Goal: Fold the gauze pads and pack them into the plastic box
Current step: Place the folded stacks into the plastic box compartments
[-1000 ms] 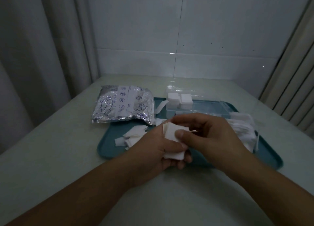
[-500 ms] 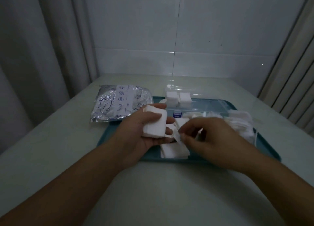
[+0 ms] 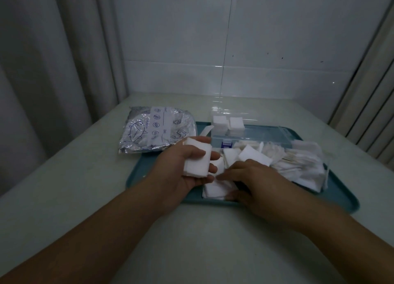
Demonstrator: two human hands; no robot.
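Observation:
My left hand (image 3: 183,172) holds a small stack of folded white gauze pads (image 3: 197,160) above the teal tray (image 3: 136,177), fingers curled round the stack. My right hand (image 3: 251,181) lies low over loose gauze pads (image 3: 215,190) at the tray's front edge, fingertips touching them; whether it pinches one is not visible. The clear plastic box (image 3: 251,134) stands open at the back of the tray, with two stacks of folded pads (image 3: 228,122) in its left compartments.
A silver foil bag (image 3: 157,132) lies left of the box, partly on the tray. More unfolded gauze and cotton swabs (image 3: 298,162) are piled on the tray's right side. Curtains hang left and right; a tiled wall closes the back.
My left hand has lifted the folded stack away to the left. My right hand has let go of it and dropped onto the loose pads on the tray.

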